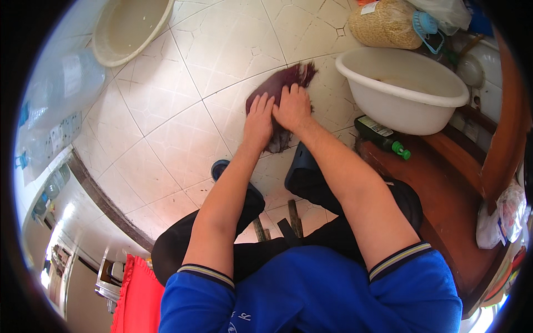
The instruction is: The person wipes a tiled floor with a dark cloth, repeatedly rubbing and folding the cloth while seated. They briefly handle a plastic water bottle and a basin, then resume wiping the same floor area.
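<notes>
A dark maroon piece of soft material (272, 86), perhaps a wet cloth or a hide, lies on the white floor tiles (166, 104) with frayed, shaggy edges at its upper right and lower end. My left hand (259, 118) presses on its left part, fingers pointing away from me. Beside it my right hand (292, 107) rests on the right part, the thumb side close to my left hand. Whether the fingers pinch any of the material cannot be told. The part under both palms is hidden.
A white plastic basin (399, 95) stands at right, by a dark green bottle (374, 132) lying down and a jug of grains (385, 24). A beige basin (129, 31) with cloudy liquid is at upper left, above large clear water bottles (66, 87). My shoes flank wooden legs (295, 218).
</notes>
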A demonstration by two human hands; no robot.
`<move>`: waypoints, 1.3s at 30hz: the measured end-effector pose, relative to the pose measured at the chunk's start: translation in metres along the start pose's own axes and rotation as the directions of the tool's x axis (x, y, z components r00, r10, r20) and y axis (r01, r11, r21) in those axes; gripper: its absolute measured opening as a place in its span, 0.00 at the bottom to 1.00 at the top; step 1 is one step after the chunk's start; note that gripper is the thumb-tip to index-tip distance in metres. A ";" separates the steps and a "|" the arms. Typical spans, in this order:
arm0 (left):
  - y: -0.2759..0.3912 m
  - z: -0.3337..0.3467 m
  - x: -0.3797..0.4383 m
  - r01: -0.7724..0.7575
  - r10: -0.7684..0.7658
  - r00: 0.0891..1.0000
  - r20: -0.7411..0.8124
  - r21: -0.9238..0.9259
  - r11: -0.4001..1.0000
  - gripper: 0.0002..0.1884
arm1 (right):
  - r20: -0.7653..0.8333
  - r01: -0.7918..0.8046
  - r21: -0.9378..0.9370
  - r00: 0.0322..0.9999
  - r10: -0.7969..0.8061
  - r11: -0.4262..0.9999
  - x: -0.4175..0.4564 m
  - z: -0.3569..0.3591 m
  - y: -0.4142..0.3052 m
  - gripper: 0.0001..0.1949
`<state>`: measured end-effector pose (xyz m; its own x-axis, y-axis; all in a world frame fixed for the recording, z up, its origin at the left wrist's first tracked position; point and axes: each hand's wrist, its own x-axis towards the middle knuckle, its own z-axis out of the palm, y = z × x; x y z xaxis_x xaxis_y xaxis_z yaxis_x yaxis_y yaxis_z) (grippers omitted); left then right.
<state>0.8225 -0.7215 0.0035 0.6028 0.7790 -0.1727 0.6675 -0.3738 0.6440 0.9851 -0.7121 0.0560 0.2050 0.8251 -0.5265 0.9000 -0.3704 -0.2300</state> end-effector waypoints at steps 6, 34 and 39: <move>0.010 0.006 -0.037 0.032 -0.032 0.999 -0.012 0.019 0.999 0.28 | -0.163 -0.003 -0.031 0.987 -0.002 1.000 -0.043 0.047 -0.006 0.39; 0.010 0.002 -0.047 -0.006 0.002 0.994 0.108 0.037 0.999 0.38 | 0.081 -0.154 -0.173 0.982 0.169 0.973 -0.004 0.015 -0.001 0.46; 0.015 0.025 -0.012 -0.054 0.046 0.998 0.046 0.170 0.984 0.36 | -0.119 -0.082 -0.170 0.991 0.062 0.982 0.018 0.014 0.014 0.47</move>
<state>0.8366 -0.7490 -0.0034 0.6528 0.7366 -0.1771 0.6987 -0.4950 0.5165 0.9963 -0.7086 0.0316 0.3045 0.8457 -0.4383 0.9324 -0.3587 -0.0442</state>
